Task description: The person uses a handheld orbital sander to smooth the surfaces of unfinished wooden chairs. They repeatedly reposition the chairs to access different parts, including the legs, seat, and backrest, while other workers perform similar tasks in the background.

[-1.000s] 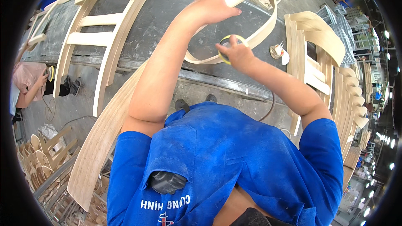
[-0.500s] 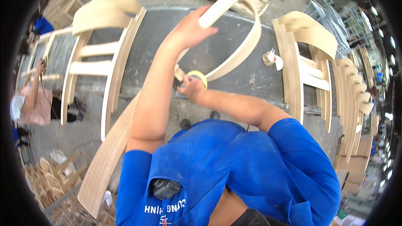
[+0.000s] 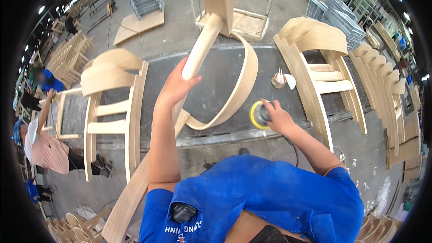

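In front of me a pale wooden chair frame point(image 3: 203, 45) stands tilted over the dark table. My left hand point(image 3: 174, 86) is closed round its round rail, thumb out on the right, with the other fingers partly hidden behind the wood. The frame's curved backrest point(image 3: 246, 78) bends round to the right and rests on the tabletop. My right hand point(image 3: 281, 120) grips a sander point(image 3: 259, 115) with a yellow rim and dark body. It is held at the table's near edge, apart from the frame, its pad turned to the left.
Chair frames stand at the left point(image 3: 112, 108) and right point(image 3: 315, 63) of the table point(image 3: 189, 142). A small pot point(image 3: 278, 81) and a white piece point(image 3: 290, 81) lie near the right frames. A co-worker point(image 3: 47, 146) is at far left. A cord hangs below the sander.
My right hand has drawn the sander away from the backrest's near end, to the right. The left hand keeps its hold on the rail. The whole view has shifted, showing more floor beyond the table.
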`<state>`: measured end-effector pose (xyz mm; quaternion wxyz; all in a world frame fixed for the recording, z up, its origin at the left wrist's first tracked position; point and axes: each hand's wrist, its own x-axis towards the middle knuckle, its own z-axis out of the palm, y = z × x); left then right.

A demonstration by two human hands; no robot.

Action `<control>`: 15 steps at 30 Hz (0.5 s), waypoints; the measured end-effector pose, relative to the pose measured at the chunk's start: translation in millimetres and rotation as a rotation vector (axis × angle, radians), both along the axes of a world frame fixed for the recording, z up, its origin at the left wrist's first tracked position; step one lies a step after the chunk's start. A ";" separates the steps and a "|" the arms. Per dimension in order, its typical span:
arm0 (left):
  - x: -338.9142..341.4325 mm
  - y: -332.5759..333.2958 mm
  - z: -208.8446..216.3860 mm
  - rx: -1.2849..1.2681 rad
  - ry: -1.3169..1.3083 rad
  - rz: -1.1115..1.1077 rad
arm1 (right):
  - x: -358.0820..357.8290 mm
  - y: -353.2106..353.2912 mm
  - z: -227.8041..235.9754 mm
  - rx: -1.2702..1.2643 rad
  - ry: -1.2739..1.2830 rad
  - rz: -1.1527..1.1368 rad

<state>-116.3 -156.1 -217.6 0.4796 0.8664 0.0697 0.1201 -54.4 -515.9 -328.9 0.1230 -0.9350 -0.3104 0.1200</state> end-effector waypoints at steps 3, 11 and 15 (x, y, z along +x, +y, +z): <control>1.8 -3.0 1.5 -0.002 0.025 0.010 | 33.4 -41.0 -45.9 0.058 -0.030 -0.272; -5.1 -7.1 -4.8 0.035 0.018 0.153 | 94.9 -107.2 -168.0 0.029 0.021 -0.542; -15.2 -12.4 -5.0 0.142 0.043 0.282 | 110.9 -116.2 -192.9 0.095 0.054 -0.608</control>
